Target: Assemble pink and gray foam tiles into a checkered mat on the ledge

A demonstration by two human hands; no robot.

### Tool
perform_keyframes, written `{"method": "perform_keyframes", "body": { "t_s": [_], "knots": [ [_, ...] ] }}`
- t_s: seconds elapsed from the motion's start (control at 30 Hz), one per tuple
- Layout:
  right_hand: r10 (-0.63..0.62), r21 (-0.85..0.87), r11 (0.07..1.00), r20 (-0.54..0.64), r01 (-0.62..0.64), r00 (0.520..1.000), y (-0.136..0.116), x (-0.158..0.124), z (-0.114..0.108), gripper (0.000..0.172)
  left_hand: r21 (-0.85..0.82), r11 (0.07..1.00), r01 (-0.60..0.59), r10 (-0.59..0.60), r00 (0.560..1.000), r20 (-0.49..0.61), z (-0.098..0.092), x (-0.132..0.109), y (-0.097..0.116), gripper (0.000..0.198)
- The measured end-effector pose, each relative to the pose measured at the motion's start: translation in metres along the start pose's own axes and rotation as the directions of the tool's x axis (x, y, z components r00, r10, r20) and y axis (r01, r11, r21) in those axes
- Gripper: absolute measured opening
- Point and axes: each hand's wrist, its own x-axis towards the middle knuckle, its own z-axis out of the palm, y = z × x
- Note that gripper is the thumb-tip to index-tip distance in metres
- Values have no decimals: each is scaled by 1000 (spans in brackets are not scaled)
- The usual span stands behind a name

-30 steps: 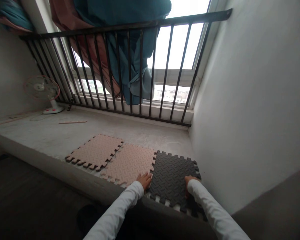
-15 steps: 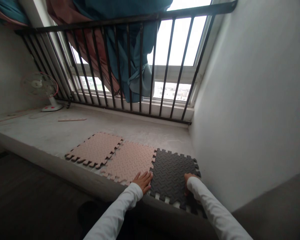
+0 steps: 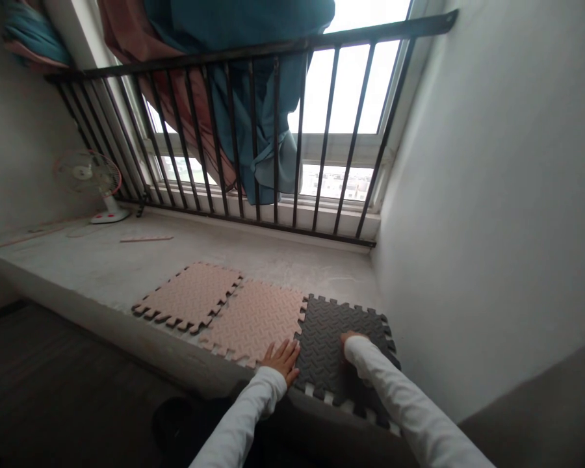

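Left hand point(image 3: 281, 363) lies open, fingers spread, at the seam between a pink foam interlocking floor tile point(image 3: 253, 322) and a black foam interlocking floor tile point(image 3: 322, 325). Right hand point(image 3: 353, 340) rests on the black tile, its closure unclear. Both tiles lie flat on a concrete ledge point(image 3: 127, 273).

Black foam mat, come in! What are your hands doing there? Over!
Left hand flat on pink foam tile, by the seam. Right hand on black foam tile. Its near edge at the lip of the concrete ledge.
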Motion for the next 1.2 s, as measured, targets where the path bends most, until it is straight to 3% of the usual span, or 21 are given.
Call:
{"method": "perform_keyframes", "body": {
  "t_s": [0.17,0.3,0.47,0.67,0.87,1.03,1.2],
  "knots": [
    [-113,-16,994,-54,112,992,-56,37,-16,52,12,998,64,-64,998,17,-3,0,6,61],
    [-97,-4,995,-146,98,985,-75,67,-22,53,12,994,112,-112,993,48,-7,0,11,61],
    [-57,-10,998,-220,56,974,-80,100,-27,39,-24,996,83,-83,996,28,-2,1,9,64],
    [-198,-78,980,-222,185,955,-81,124,-34,28,-60,995,74,-74,997,3,9,5,4,65],
    [-242,-108,969,-224,222,944,-76,131,-34,33,-47,995,83,-83,997,0,2,1,11,64],
    [-196,-76,980,-231,183,953,-75,129,-29,31,-55,993,101,-100,995,20,-3,-3,15,63],
    [-133,-31,991,-274,130,953,-72,128,-22,28,-76,995,64,-66,998,-19,5,-1,10,63]
  ]
}}
